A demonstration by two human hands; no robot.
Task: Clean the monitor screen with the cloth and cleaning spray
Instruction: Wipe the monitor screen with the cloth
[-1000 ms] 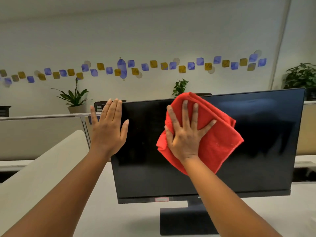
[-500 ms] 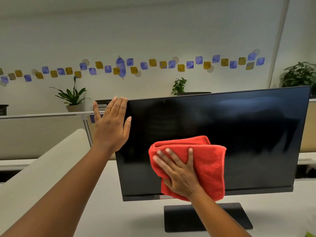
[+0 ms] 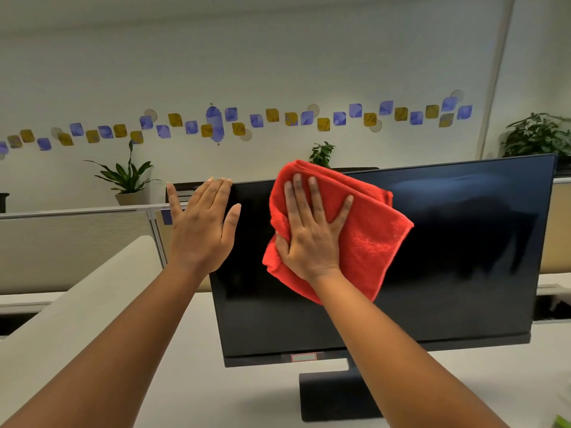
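Observation:
A black monitor stands on a white desk, its screen dark and faintly smeared at the upper right. My right hand lies flat with spread fingers on a folded red cloth, pressing it against the upper left part of the screen, the cloth's top reaching above the bezel. My left hand rests flat, fingers together, against the monitor's upper left edge, holding nothing. A sliver of green at the bottom right corner may be the spray bottle; I cannot tell.
The monitor's black stand sits on the white desk. A beige rounded surface runs along the left. Low partitions stand behind, with potted plants along the wall.
My right hand has swept the red cloth from the lower middle of the screen back up to the top left part. My left hand stays on the monitor's left edge.

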